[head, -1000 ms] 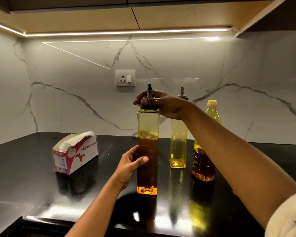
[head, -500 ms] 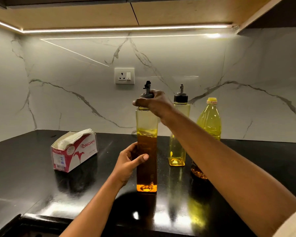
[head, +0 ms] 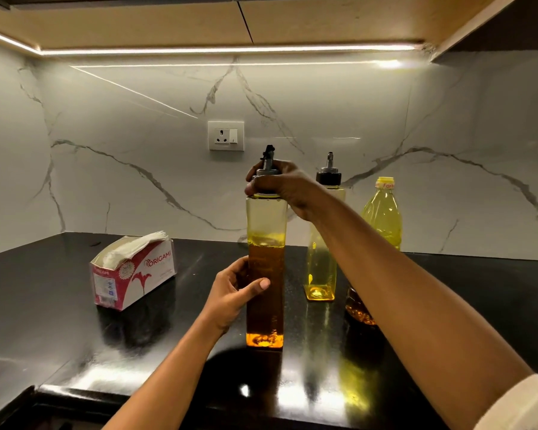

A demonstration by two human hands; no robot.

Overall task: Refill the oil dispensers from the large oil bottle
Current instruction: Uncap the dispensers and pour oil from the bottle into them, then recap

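Left hand [head: 235,293] wraps the near dispenser [head: 265,274] — right hand [head: 288,189] curls fingers round its spout cap [head: 267,172] on the black counter [head: 59,299].

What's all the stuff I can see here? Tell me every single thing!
near dispenser: one, yellow with dark oil, front middle of counter.
far dispenser: one, yellow, almost empty, black cap, behind it to the right.
large oil bottle: one, yellow, yellow cap, far right, partly hidden.
tissue box: one, red and white, left.
socket: one, white, on wall.
counter: one, black.
left hand: one, holds near dispenser's body.
right hand: one, grips its top.
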